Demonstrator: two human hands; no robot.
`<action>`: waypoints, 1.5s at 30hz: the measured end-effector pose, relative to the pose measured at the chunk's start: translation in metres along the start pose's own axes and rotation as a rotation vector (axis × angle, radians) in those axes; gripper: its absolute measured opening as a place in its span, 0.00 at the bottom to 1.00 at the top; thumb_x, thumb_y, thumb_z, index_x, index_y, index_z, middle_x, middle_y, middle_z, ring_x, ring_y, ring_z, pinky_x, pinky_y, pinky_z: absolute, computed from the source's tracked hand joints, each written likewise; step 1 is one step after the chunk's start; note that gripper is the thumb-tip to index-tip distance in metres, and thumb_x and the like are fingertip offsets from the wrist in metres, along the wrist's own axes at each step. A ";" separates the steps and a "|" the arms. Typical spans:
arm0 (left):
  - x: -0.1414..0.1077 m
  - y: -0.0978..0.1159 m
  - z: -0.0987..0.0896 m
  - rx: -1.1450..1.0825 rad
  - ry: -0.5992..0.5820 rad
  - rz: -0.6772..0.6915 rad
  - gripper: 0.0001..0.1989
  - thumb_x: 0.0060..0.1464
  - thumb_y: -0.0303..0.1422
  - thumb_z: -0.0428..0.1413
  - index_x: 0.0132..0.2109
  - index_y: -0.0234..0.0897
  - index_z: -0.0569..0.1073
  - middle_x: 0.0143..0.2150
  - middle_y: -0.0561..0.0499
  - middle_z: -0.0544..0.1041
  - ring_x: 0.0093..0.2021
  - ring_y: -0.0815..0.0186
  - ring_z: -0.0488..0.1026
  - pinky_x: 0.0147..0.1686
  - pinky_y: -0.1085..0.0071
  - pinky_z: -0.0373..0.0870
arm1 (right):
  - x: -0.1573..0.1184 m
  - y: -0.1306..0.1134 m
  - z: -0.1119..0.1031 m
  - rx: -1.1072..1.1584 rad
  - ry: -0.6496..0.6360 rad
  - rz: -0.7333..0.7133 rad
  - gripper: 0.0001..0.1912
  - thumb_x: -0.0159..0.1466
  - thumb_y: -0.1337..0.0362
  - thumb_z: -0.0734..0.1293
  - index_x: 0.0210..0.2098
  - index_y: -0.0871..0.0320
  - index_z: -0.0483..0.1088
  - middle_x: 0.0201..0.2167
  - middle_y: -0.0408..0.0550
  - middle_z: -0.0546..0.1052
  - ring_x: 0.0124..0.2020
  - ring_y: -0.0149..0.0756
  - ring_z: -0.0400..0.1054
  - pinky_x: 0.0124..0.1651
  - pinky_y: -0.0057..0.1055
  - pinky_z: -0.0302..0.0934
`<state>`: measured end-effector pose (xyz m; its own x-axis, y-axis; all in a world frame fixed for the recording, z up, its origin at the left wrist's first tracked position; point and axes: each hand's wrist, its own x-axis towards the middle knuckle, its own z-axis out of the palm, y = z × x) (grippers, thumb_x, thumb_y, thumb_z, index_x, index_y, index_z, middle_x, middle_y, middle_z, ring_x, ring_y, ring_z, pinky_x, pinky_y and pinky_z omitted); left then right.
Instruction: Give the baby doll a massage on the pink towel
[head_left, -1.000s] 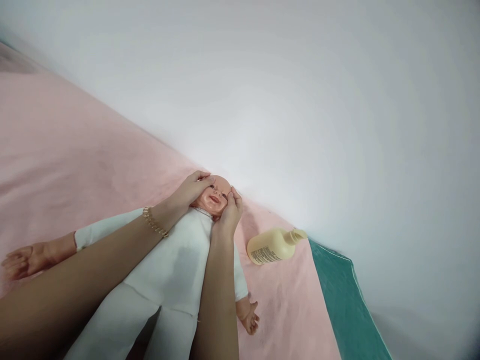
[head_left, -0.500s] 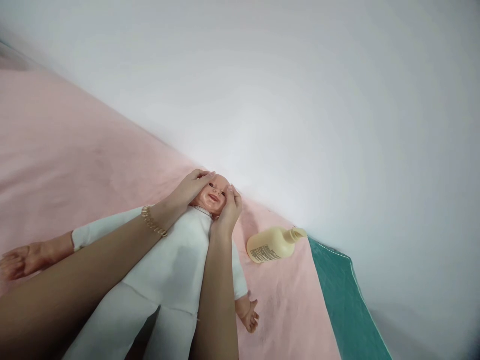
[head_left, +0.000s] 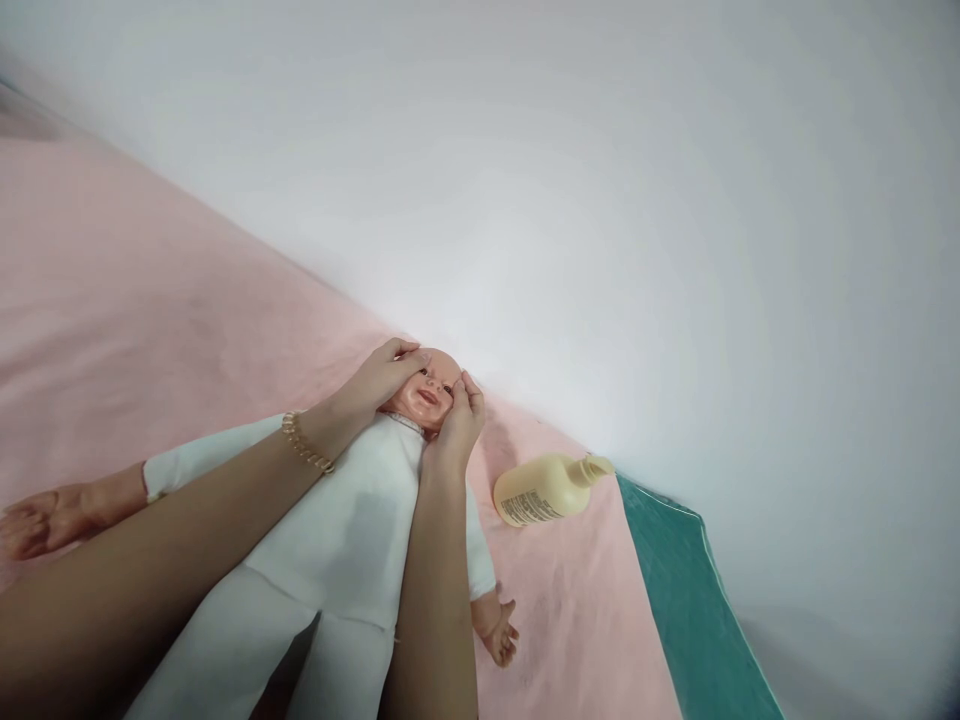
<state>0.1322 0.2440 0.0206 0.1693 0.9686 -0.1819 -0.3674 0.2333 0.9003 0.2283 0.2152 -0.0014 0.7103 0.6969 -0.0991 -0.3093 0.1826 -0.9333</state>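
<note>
A baby doll with a white cloth body lies on its back, its face turned up. My left hand cups one side of the doll's head, with the thumb on the brow close to the eye. On the opposite side my right hand presses against the head, its thumb by the other eye. Both hands have their fingers curved round the head, and some fingertips are hidden. A coiled band circles my left wrist. Both forearms lie over the doll's body.
A pale yellow pump bottle stands right of the doll on a pink sheet. Beyond the sheet's right edge shows a green surface. A white wall rises directly behind the doll's head.
Both thumbs have slid slightly outward and down across the brow, toward the sides of the face. The doll and the bottle stay in place.
</note>
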 end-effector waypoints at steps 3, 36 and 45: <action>0.003 -0.003 0.001 -0.012 0.007 0.020 0.12 0.53 0.34 0.59 0.43 0.34 0.73 0.46 0.45 0.78 0.46 0.57 0.77 0.44 0.66 0.73 | -0.002 -0.003 0.001 0.053 0.015 0.063 0.16 0.61 0.67 0.64 0.47 0.58 0.76 0.53 0.50 0.78 0.52 0.40 0.75 0.58 0.43 0.70; 0.001 0.002 0.000 0.013 0.009 -0.020 0.10 0.55 0.32 0.59 0.44 0.35 0.72 0.44 0.46 0.77 0.44 0.58 0.77 0.41 0.67 0.73 | 0.001 0.000 0.002 0.085 0.005 0.039 0.14 0.61 0.68 0.66 0.46 0.59 0.76 0.53 0.51 0.78 0.54 0.40 0.74 0.62 0.45 0.67; 0.003 -0.002 0.001 -0.038 0.024 0.008 0.07 0.57 0.32 0.55 0.42 0.36 0.73 0.45 0.46 0.77 0.45 0.57 0.77 0.46 0.63 0.73 | 0.001 -0.001 0.000 0.106 0.004 0.081 0.17 0.61 0.69 0.62 0.47 0.58 0.76 0.56 0.52 0.77 0.54 0.41 0.74 0.59 0.46 0.69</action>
<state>0.1341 0.2459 0.0185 0.1445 0.9721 -0.1847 -0.4029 0.2283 0.8863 0.2293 0.2153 -0.0007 0.6827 0.7095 -0.1747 -0.4312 0.1982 -0.8802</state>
